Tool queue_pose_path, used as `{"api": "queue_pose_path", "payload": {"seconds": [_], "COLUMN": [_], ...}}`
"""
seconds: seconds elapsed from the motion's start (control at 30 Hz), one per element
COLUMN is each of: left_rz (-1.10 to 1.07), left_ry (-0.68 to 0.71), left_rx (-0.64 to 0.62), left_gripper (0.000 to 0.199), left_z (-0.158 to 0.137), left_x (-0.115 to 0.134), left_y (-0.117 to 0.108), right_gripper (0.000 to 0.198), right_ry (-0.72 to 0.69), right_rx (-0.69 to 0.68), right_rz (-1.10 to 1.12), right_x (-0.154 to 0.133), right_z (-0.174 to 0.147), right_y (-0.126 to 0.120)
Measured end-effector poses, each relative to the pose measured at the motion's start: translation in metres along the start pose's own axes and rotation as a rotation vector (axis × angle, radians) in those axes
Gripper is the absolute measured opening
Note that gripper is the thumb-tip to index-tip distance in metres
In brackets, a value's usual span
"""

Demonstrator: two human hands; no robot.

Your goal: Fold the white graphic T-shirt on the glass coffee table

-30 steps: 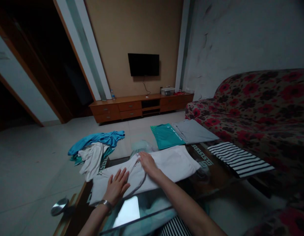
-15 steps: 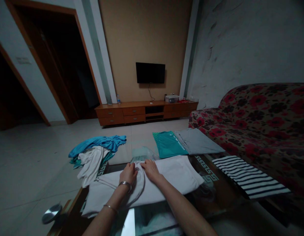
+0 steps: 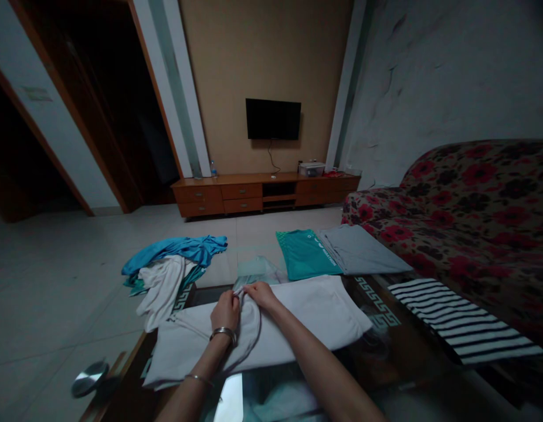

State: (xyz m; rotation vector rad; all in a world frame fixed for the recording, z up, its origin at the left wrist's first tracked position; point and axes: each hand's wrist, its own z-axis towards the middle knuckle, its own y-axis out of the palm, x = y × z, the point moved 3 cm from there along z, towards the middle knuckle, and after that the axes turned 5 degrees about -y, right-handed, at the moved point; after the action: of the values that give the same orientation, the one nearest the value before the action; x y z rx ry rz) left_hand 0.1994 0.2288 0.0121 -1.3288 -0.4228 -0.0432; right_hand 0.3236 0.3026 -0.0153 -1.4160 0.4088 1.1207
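A white T-shirt (image 3: 315,310) lies across the glass coffee table in front of me, folded into a long band with a curved, collar-like edge near its middle. My left hand (image 3: 226,310) is closed on the cloth at its far edge, fingers pinched together. Close beside it, my right hand (image 3: 259,295) pinches the same bunched part of the shirt. The fingertips of both hands nearly meet, and the cloth between them is gathered. Two bracelets circle my left wrist and forearm.
Folded clothes lie beyond and to the right: a teal shirt (image 3: 304,255), a grey garment (image 3: 363,249) and a striped one (image 3: 460,319). A loose pile of blue, white and green clothes (image 3: 166,264) sits at the left. A flowered sofa (image 3: 465,199) stands at the right.
My hands have shifted slightly up and left and drawn closer together, still on the white cloth. The camera view has tilted and shifted a little.
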Motion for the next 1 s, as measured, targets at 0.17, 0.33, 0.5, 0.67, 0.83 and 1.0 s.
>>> {"api": "queue_pose_path", "payload": {"seconds": [0.17, 0.33, 0.5, 0.67, 0.83, 1.0], "left_rz": [0.007, 0.013, 0.078, 0.195, 0.167, 0.106], "left_ry": [0.217, 0.395, 0.411, 0.449, 0.499, 0.515], "left_rx": [0.012, 0.059, 0.029, 0.038, 0.055, 0.067], "left_gripper": [0.016, 0.018, 0.040, 0.052, 0.052, 0.049], "left_z": [-0.009, -0.024, -0.039, -0.047, -0.051, -0.054], "left_x": [0.006, 0.010, 0.011, 0.015, 0.011, 0.007], "left_y": [0.001, -0.004, 0.006, 0.020, 0.020, 0.015], "right_gripper": [0.028, 0.035, 0.038, 0.034, 0.035, 0.037], "right_ry": [0.004, -0.014, -0.073, -0.076, -0.224, -0.221], "right_rx": [0.060, 0.072, 0.060, 0.048, 0.061, 0.093], "right_rz": [0.123, 0.176, 0.099, 0.007, -0.206, -0.588], "right_x": [0.002, 0.005, -0.002, -0.016, -0.016, 0.029], "right_z": [0.005, -0.003, -0.011, -0.013, -0.053, -0.102], "right_y": [0.007, 0.003, 0.005, -0.002, -0.024, -0.057]}}
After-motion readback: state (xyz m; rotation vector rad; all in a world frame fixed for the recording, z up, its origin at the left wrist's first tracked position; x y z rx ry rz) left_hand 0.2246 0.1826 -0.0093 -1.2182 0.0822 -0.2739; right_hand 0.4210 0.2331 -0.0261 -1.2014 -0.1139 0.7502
